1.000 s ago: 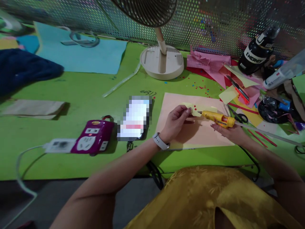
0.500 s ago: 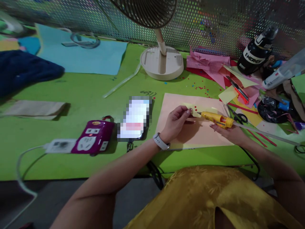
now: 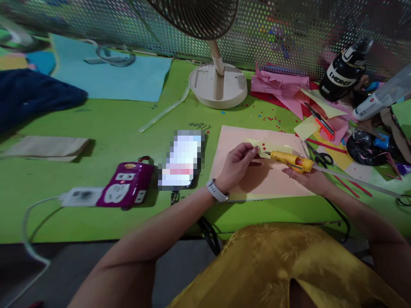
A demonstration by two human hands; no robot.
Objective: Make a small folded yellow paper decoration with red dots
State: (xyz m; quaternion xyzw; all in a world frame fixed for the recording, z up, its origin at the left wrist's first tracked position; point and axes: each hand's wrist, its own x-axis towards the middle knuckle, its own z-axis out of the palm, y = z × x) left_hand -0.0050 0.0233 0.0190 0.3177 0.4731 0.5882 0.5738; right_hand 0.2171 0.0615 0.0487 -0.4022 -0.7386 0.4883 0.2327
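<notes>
My left hand [image 3: 236,164] pinches a pale yellow paper piece [image 3: 260,146] with small red dots, holding it over a peach paper sheet [image 3: 257,179]. My right hand [image 3: 310,179] grips a yellow glue gun [image 3: 290,160] whose nozzle points left and touches the yellow piece just beside my left fingertips. A white watch sits on my left wrist. Both hands rest low over the peach sheet on the green table [image 3: 105,128].
A fan base [image 3: 218,85] stands behind the sheet. A phone [image 3: 181,159] and purple power strip [image 3: 125,189] lie to the left. Scissors [image 3: 319,157], a red cutter [image 3: 321,122], pink paper scraps [image 3: 282,87], a black bottle [image 3: 345,70] and clutter crowd the right. Blue paper [image 3: 112,70] lies far left.
The glue gun and my right hand have shifted slightly left and down toward the yellow piece. My left hand has barely moved.
</notes>
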